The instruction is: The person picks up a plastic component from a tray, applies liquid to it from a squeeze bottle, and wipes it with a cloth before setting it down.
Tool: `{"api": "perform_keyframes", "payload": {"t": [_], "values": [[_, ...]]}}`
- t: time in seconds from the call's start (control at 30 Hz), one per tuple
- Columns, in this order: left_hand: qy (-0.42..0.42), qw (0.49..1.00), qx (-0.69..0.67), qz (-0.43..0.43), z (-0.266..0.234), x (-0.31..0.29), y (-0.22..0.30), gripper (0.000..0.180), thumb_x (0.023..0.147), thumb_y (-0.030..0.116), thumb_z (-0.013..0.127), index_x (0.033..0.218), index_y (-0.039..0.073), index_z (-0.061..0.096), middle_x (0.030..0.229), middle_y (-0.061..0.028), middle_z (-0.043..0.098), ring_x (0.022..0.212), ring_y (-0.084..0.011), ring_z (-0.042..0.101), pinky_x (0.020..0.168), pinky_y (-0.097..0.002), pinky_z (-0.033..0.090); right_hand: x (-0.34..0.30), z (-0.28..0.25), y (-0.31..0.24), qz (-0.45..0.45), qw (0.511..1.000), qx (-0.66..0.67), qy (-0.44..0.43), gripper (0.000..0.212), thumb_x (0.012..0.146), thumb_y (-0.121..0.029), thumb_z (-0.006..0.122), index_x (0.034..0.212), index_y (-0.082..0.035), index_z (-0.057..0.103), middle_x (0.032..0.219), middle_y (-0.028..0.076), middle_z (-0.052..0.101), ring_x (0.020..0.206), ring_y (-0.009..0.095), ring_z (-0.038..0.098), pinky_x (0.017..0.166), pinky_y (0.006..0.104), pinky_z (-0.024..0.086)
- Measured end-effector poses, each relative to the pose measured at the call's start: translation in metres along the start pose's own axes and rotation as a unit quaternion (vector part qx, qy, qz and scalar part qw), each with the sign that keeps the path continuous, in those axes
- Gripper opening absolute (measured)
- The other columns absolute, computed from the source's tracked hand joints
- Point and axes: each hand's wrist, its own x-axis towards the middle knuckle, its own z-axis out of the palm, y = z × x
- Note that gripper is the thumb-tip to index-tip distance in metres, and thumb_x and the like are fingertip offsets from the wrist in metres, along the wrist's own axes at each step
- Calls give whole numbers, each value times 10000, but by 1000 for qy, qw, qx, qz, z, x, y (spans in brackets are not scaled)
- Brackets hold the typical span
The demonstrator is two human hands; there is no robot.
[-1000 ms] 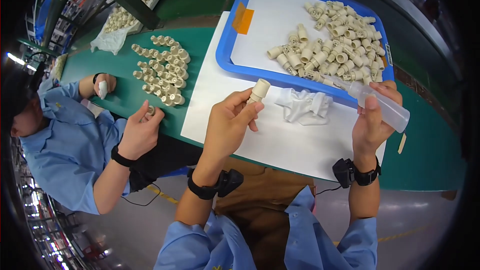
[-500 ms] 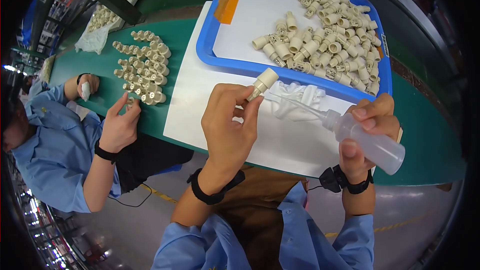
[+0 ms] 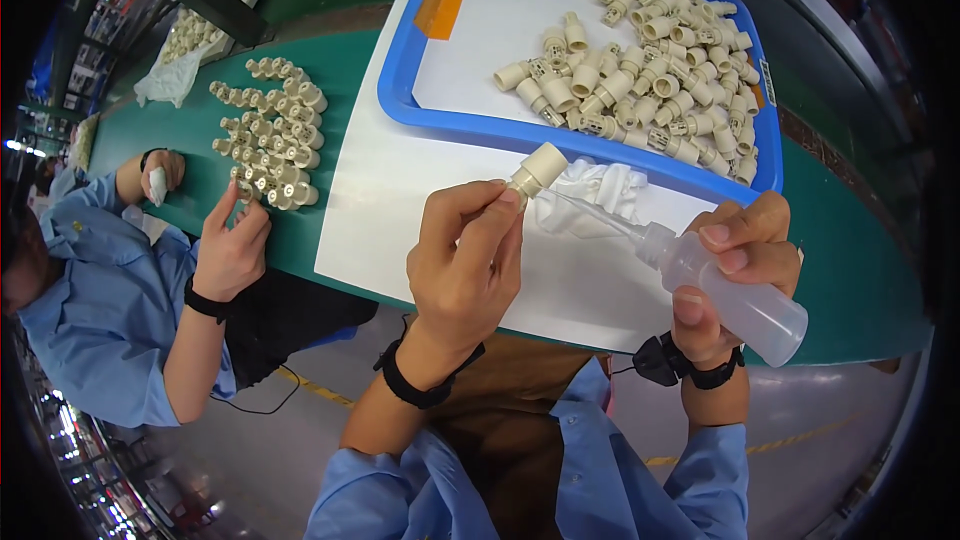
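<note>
Between the thumb and fingers of my left hand (image 3: 465,265) is a cream plastic fitting (image 3: 538,169), its wide cylindrical end tilted up and to the right. My right hand (image 3: 735,260) is wrapped round a translucent squeeze bottle (image 3: 735,290) with a long thin nozzle. The bottle leans so that the nozzle tip comes up close to the fitting; whether they touch I cannot tell. Behind the nozzle a crumpled white cloth (image 3: 600,202) lies on the white sheet (image 3: 365,230). Many more cream fittings (image 3: 665,70) are heaped in the blue-rimmed tray (image 3: 440,122) beyond my hands.
To the left a co-worker in a blue shirt (image 3: 110,310) touches rows of upright cream fittings (image 3: 270,135) on the green table (image 3: 335,70). A plastic bag (image 3: 168,80) and a bin of light parts (image 3: 195,30) are at the far left.
My left hand has turned the fitting slightly, and its fingers have shifted. The bottle has dipped a little lower at its base. The co-worker's hand has moved slightly left.
</note>
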Motion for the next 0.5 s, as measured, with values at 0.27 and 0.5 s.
{"api": "perform_keyframes", "payload": {"t": [0.27, 0.5], "values": [[1, 1000, 12, 24, 0, 1, -1, 203, 649, -81, 659, 824, -5, 589, 832, -104, 550, 648, -210, 588, 511, -243, 477, 3, 1, 0, 10, 1000, -12, -23, 362, 599, -56, 740, 853, -99, 485, 917, 83, 472, 530, 87, 412, 479, 213, 373], [-8, 991, -89, -98, 0, -1, 2, 235, 678, -95, 649, 876, -15, 551, 843, -106, 551, 666, -132, 564, 554, -202, 485, 1, 0, 0, 3, 1000, -12, -15, 351, 604, -49, 737, 847, -95, 488, 913, 90, 476, 536, 88, 429, 472, 215, 384]]}}
